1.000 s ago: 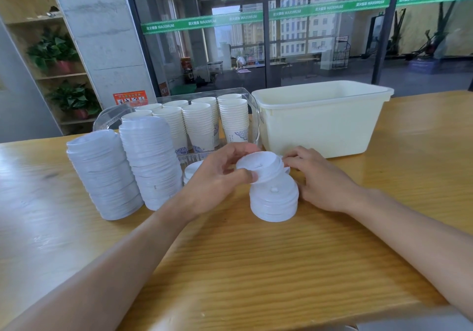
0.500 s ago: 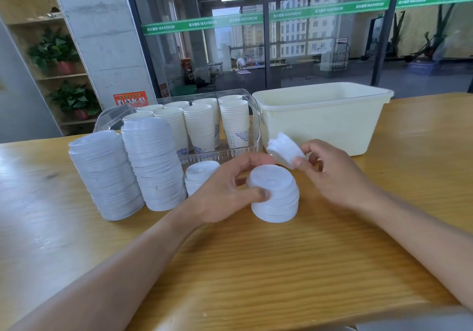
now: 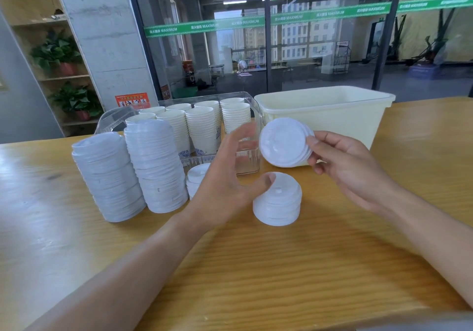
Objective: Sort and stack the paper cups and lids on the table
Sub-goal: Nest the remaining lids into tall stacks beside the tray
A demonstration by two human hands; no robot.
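Note:
My right hand (image 3: 343, 161) pinches a small bunch of white lids (image 3: 284, 142), tilted on edge above the table. Below it a short stack of white lids (image 3: 277, 200) sits on the wood. My left hand (image 3: 230, 179) hovers between them with fingers spread, its thumb tip against the short stack's top edge. Two tall lid stacks stand at the left, one (image 3: 108, 177) further out and one (image 3: 157, 167) nearer the middle. Another low lid stack (image 3: 195, 179) is partly hidden behind my left hand. Stacked paper cups (image 3: 202, 126) fill a clear tray (image 3: 248, 167).
A cream plastic bin (image 3: 330, 115) stands at the back right, just behind the lifted lids. The wooden table (image 3: 256, 266) stretches toward me. Glass walls and a shelf with plants lie beyond the table's far edge.
My right hand has raised its lids higher and turned them face-on. My left hand has let go of the short stack and opened, lifting slightly.

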